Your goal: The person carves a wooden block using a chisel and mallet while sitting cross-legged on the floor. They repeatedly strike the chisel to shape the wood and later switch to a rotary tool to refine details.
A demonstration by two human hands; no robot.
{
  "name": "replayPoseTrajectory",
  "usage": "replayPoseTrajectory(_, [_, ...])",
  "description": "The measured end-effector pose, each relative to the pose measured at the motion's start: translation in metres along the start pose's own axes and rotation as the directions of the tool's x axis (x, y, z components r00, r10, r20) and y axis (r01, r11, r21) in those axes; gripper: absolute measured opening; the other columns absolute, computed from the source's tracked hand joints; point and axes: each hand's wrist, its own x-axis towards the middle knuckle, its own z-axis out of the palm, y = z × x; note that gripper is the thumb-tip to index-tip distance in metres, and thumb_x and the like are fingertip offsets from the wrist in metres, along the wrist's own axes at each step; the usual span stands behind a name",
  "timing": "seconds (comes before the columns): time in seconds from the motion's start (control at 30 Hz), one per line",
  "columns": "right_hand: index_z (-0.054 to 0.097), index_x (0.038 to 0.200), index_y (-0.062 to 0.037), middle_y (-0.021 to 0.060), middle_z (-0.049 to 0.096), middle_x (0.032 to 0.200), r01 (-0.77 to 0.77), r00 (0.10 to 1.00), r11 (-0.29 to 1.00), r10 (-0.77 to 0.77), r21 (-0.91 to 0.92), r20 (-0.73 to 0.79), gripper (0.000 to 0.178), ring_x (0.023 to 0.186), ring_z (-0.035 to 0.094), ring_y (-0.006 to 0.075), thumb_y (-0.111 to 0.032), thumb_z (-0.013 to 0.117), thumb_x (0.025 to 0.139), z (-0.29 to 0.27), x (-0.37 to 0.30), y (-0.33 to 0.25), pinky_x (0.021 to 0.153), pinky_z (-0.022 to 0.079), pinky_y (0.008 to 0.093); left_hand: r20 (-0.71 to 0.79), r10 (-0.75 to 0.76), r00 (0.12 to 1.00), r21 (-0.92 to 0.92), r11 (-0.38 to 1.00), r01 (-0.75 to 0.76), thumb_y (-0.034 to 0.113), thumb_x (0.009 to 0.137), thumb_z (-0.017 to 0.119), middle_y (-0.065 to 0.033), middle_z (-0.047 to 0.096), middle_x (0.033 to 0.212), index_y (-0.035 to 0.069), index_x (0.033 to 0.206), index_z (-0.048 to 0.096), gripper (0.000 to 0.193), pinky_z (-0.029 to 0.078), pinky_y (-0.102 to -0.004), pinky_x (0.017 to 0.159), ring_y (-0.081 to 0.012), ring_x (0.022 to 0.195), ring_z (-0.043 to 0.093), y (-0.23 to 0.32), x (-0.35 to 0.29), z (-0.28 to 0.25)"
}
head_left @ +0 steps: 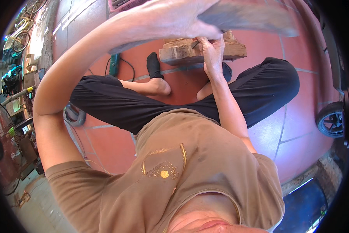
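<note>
My left hand (195, 19) is raised at the top of the view, its arm bent out wide on the left. It is closed on a long grey-brown club (252, 18), which widens to the right and is smeared by motion. Just below it, my right hand (214, 54) pinches a thin dark chisel (195, 44) whose lower end leans down to the left. The chisel is against or just in front of a carved wooden block (182, 52); the exact contact is hidden. My left hand and the club partly cover the block's top.
My crossed legs in black trousers (256, 87) and a dark-socked foot (154, 64) lie close to the block. A green power tool (114, 64) with a cord rests on the tiled floor (294, 116). A fan (1, 147) stands far left, and a wheel (331, 119) far right.
</note>
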Motion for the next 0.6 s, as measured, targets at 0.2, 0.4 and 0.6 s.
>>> replayPoseTrajectory(0.2, [0.054,0.112,-0.0074,0.0066,0.067,0.099,-0.108,0.992,0.987,0.115,0.119,-0.048,0.022,0.087,0.069,0.0161,-0.002,0.067,0.094,-0.012,0.008,-0.001,0.079,0.055,0.0305,0.153,-0.21,0.966,0.182,0.966,0.181,0.036,0.087,0.073,-0.0238,0.067,0.091,-0.005,0.114,0.058,0.051,0.053,-0.0382,0.073,-0.0313,0.084,0.067,-0.018,0.001,-0.01])
replayPoseTrajectory(0.4, [0.055,0.106,-0.0103,0.0025,0.065,0.091,-0.21,0.978,0.973,0.209,0.095,0.018,0.019,0.081,0.07,0.0163,-0.008,0.069,0.094,-0.011,0.009,-0.014,0.057,0.048,0.0244,-0.061,-0.366,0.928,-0.41,0.857,0.311,0.028,0.088,0.075,-0.0143,0.066,0.095,-0.002,0.123,0.057,0.05,0.05,-0.031,0.071,-0.0179,0.08,0.064,-0.038,-0.052,0.001])
replayPoseTrajectory(0.6, [0.056,0.107,-0.0093,0.0013,0.063,0.093,-0.133,0.991,0.988,0.134,0.075,-0.01,0.019,0.086,0.069,0.0154,-0.003,0.068,0.094,-0.009,-0.003,-0.021,0.075,0.051,0.027,-0.075,-0.473,0.878,-0.56,0.749,0.355,0.027,0.089,0.074,0.0009,0.054,0.077,0.001,0.119,0.057,0.043,0.043,-0.0229,0.05,-0.0058,0.058,0.052,-0.091,-0.082,0.046])
